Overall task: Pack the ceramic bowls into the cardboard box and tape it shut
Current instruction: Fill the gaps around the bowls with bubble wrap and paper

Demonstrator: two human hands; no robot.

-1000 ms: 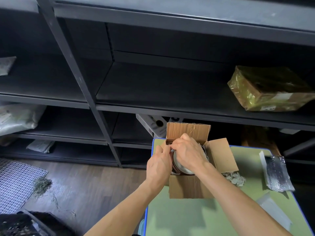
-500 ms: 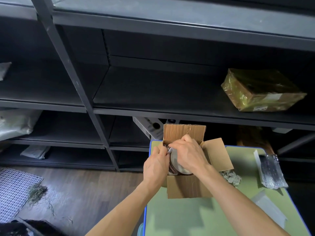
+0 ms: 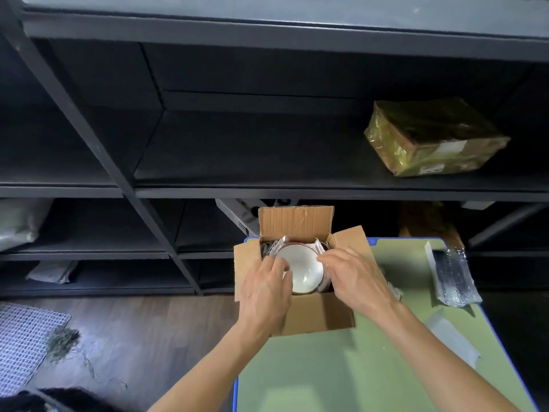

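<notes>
A dark metal shelf [image 3: 267, 162] stands right behind the table [image 3: 326, 370], carrying 1 parcel [image 3: 430, 141] wrapped in shiny yellowish film. On the table's right side lies a sheet of bubble wrap [image 3: 451, 278], well apart from the box.

The cardboard box [image 3: 315, 315] sits at the table's far left corner, with its back flap upright and its side flaps splayed outward. Inside it, 1 white bowl [image 3: 304, 270] lies mouth up, tipped slightly toward the camera, with clear wrapping around its edges.

The left hand [image 3: 264, 289] curls its fingers and thumb over the bowl's left rim. The right hand [image 3: 353, 278] bends its fingers onto the wrapping at the bowl's right edge. Whether it pinches the wrapping is not clear.
</notes>
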